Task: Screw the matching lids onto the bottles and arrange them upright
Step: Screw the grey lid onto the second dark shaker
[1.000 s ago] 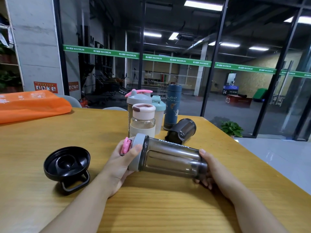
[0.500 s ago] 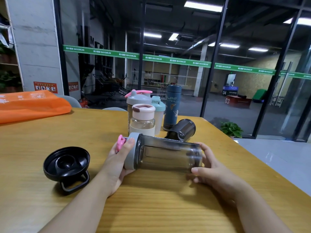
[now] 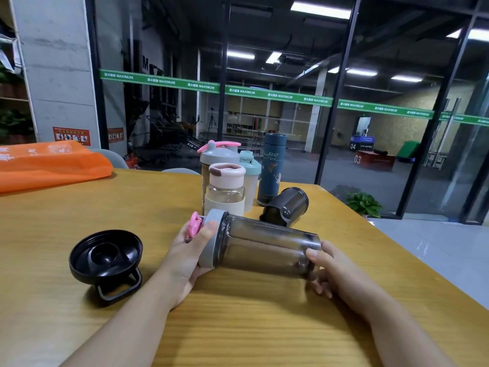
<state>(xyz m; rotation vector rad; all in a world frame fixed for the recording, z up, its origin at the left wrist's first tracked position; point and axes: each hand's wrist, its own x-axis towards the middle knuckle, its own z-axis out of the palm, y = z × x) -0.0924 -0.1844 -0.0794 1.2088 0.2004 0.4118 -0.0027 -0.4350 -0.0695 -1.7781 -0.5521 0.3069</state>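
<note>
**A:** How do I finish this lid? The smoky bottle (image 3: 267, 251) is lying sideways over the middle of the table (image 3: 79, 213). My left hand (image 3: 189, 256) is curled round the grey lid (image 3: 210, 241), and my right hand (image 3: 334, 268) grips the base.

**B:** Keep the right hand firm, twist until the lid seats square, then stand it up. Biggest obstacle: the upright bottles (image 3: 232, 176) toward the far edge. Next, the dark cup (image 3: 287, 206) on its side just behind. The black lid (image 3: 105, 256) sits near the left, well clear.
</note>
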